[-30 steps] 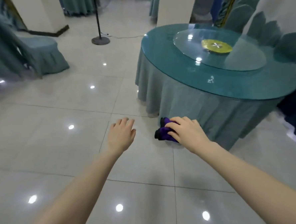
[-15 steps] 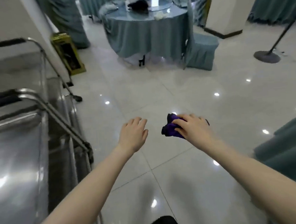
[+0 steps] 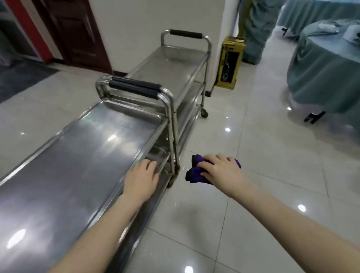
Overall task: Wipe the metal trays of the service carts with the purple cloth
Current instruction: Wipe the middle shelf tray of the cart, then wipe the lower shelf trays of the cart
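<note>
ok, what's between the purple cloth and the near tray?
Head view: the cart's handle post and the left hand over the tray edge; the right hand grips the purple cloth.

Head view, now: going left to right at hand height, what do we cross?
tray → left hand, open at the tray's right edge → post → cloth, gripped by the right hand → floor
</note>
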`<state>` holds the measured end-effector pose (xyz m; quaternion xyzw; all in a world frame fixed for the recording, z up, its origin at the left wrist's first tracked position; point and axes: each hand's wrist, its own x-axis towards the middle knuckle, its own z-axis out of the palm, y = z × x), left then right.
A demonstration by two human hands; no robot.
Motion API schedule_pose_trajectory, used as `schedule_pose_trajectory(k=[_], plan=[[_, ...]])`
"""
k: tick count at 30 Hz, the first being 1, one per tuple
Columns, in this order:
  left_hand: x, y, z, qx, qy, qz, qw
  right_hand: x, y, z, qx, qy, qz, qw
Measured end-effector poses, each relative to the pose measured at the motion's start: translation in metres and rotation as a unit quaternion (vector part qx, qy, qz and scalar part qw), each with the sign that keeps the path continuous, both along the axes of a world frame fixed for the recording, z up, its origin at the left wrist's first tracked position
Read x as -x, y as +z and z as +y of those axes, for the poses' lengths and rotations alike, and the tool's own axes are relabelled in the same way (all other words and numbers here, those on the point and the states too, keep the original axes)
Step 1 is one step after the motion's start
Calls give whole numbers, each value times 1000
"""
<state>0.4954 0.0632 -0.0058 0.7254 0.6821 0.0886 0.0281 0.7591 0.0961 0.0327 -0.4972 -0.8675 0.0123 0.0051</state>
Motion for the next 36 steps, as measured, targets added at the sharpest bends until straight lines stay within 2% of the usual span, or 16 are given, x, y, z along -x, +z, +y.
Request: schedule_pose_trajectory(k=[4,9,12,15,19,23,28,32,36], plan=[[37,-5,1,25,130,-9,991,38,-8,65,35,118,-30,992],[56,-12,-27,9,280,0,960,100,-21,118,75,262,-50,961],[50,-34,-53,30,377,-35,925,135,-44,133,102,345,-61,931],[30,-57,-77,60,444,-34,893,162,-75,135,107,439,-61,890],[3,-91,-110,102,541,-76,832,184,-118,115,154,516,-84,838],[-6,-135,-143,130,595,-82,789,205,-164,93,186,562,-88,801],[13,-209,-166,142,632,-75,758,255,-237,65,175,603,-84,773],[37,-282,-185,119,655,-62,743,300,-300,32,151,652,-42,741],[61,-346,-201,91,648,-43,755,346,-356,3,121,681,26,722]])
